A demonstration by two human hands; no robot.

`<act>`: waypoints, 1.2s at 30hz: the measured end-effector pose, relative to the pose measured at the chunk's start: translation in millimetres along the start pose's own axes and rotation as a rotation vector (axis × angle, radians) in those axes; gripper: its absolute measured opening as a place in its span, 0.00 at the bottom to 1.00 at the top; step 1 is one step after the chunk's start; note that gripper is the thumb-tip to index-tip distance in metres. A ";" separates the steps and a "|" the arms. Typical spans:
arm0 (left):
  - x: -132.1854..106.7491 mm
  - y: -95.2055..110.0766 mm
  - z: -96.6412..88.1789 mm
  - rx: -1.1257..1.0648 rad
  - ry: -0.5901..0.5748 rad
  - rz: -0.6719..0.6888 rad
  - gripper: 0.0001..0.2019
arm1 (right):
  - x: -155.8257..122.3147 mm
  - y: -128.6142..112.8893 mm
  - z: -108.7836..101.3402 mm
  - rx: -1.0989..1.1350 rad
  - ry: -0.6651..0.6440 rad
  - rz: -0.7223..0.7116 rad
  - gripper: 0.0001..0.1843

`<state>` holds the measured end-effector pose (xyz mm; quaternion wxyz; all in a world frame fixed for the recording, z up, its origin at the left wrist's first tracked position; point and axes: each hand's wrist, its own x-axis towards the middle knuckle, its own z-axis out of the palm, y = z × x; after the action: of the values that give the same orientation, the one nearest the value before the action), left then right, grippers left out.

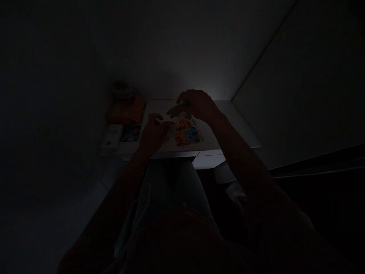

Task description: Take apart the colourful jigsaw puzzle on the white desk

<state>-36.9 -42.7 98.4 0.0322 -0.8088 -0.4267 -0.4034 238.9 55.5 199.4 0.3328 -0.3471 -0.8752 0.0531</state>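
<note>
The room is very dim, and only the small white table point(242, 131) by the wall catches light. The right hand point(198, 104) is raised over the far part of it, its fingers pinched on a flat puzzle piece point(176, 110) that juts out to the left, clear of the surface. Just below lies the puzzle point(186, 133), a bright picture of blue, yellow and red, flat on the table and a little back from the near edge. The left hand point(154, 133) hovers at the puzzle's left border, fingers loosely curled and slightly apart; whether it holds a piece I cannot tell in this light. Left of that hand lie a small coloured card point(131, 133) and a white box point(111, 137) near the table's left edge, with an orange box point(127, 110) behind them and a dark round thing point(122, 89) at the wall, too dim to make out. The right side of the table is bare out to its slanting edge, leaving open room there. The person's lap sits close under the near edge.
</note>
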 end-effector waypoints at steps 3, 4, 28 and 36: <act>0.7 1.2 -0.5 0.007 -0.004 -0.008 0.17 | 33.5 -9.5 19.6 0.021 -0.085 -0.057 0.18; 0.3 1.3 -1.0 0.007 -0.001 -0.009 0.17 | 39.0 -11.9 25.1 0.039 -0.109 -0.068 0.18; -23.2 -26.2 -4.9 -0.069 0.085 -0.174 0.21 | -189.3 63.9 78.4 -0.120 -0.299 0.256 0.36; -23.3 -32.7 -4.9 -0.033 0.171 -0.180 0.19 | -222.4 12.3 119.6 -0.340 -0.097 0.415 0.56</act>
<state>-70.6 -39.4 76.3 0.0190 -0.7303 -0.4865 -0.4791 291.4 -61.8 -18.4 0.2094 -0.5669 -0.7967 -0.0108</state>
